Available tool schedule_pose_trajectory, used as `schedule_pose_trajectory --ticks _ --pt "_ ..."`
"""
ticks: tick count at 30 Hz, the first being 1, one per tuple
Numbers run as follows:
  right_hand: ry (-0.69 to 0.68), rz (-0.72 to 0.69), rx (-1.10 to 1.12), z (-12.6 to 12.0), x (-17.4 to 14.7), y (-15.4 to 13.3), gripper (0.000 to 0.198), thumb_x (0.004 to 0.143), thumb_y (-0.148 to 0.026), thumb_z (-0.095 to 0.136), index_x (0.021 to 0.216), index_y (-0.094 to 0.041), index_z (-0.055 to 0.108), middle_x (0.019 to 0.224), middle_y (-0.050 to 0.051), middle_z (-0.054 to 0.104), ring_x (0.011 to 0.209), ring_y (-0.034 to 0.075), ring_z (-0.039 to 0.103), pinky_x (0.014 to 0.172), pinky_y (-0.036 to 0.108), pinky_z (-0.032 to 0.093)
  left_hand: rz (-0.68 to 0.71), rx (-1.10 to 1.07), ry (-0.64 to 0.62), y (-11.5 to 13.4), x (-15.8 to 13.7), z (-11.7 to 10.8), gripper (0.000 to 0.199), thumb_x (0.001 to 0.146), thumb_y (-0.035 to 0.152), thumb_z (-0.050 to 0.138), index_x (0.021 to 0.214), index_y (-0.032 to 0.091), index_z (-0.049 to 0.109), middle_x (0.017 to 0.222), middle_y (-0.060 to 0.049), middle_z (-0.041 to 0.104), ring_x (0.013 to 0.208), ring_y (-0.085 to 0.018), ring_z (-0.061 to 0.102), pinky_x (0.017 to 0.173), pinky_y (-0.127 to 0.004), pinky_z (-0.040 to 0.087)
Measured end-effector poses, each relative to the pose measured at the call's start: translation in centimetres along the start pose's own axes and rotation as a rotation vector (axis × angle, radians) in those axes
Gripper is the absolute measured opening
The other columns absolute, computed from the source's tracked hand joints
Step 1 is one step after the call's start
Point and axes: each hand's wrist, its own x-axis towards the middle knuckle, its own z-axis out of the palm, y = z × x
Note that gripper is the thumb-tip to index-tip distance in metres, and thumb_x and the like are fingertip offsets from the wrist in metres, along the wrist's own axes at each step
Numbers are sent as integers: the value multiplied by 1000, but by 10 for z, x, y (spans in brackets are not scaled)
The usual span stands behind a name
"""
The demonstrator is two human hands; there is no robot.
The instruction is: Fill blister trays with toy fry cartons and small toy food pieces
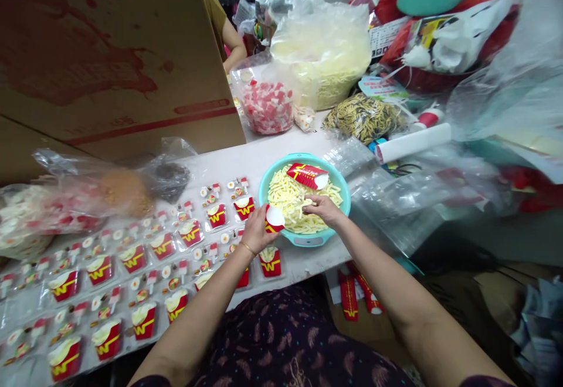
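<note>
**Operator:** While my left hand (255, 231) pinches the small red carton (274, 219) by its sides at the rim of the teal bowl (305, 238), my right hand (323, 207) closes its fingertips on pale fry sticks (288, 196) in the bowl.

**Observer:** Handling?

**Operator:** I judge the carton light and crushable: hold the side walls, gently. Sticks look light, stiff, loose. Outward: filled cartons (145, 320) in blister trays on the table (229, 164).

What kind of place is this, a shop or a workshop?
Probably a small toy-packing workshop: rows of filled red fry cartons on the table, a teal bowl of loose toy fries, and bulk plastic bags of parts behind.
</note>
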Motion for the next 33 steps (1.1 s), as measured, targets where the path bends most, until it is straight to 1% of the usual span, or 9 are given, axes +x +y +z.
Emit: schedule_pose_trajectory --ticks 3,7,9,14,21,24,27,30,33 --pt "-103 22 14 11 -3 -9 45 63 -26 62 107 -17 61 87 2 65 73 14 60 70 32 50 -7 1 -19 17 16 9 82 55 33 71 125 15 32 109 -12 49 103 -29 47 88 -42 38" --pt "-65 -155 -319 22 -5 -9 52 65 -21 59 117 -18 55 116 7 56 105 20 52 90 37 41 -13 -7 -14 29 25 17 81 54 29 71 123 16 32 105 -10 48 101 -27 47 88 -41 38" --pt "-14 -215 -484 27 -6 -7 47 70 -22 56 117 -16 54 117 10 54 108 21 49 93 37 37 -30 -1 -7 31 25 20 80 54 29 71 122 15 32 104 -9 48 101 -27 47 88 -41 37" --pt "-31 -299 -737 39 -8 -12 28 75 -12 50 98 -17 64 88 6 61 84 16 56 79 29 43 -11 -28 28 32 24 31 76 55 25 69 120 13 33 103 -10 48 100 -26 47 89 -41 38" --pt "-20 -290 -818 36 -5 -25 20 69 -16 60 89 -17 65 88 5 64 83 17 57 75 27 42 20 -100 96 28 22 34 74 55 24 67 120 16 33 106 -9 48 102 -26 47 89 -42 38" --pt "-167 -272 -847 41 -6 -24 12 71 -14 55 67 -17 66 68 2 63 68 14 56 65 24 41 81 -124 77 29 21 36 69 57 21 64 119 16 34 107 -10 49 102 -26 47 90 -42 38" --pt "-284 -284 -748 33 -8 -18 17 76 -17 50 76 -17 67 71 0 65 67 14 57 63 24 42 106 -155 57 24 20 38 65 57 22 64 116 14 37 105 -10 51 101 -25 49 89 -40 39" --pt "-75 -301 -805 11 -7 -11 26 78 -18 48 100 -20 64 94 3 65 84 17 58 75 28 43 70 -161 62 15 17 36 65 56 25 66 114 14 39 106 -10 51 101 -25 49 89 -40 40" --pt "99 -312 -1090 -3 2 -5 36 80 -12 43 112 -18 57 112 9 58 100 22 51 83 34 40 28 -154 79 9 14 29 66 56 28 67 115 15 39 107 -11 50 102 -25 48 90 -40 39"
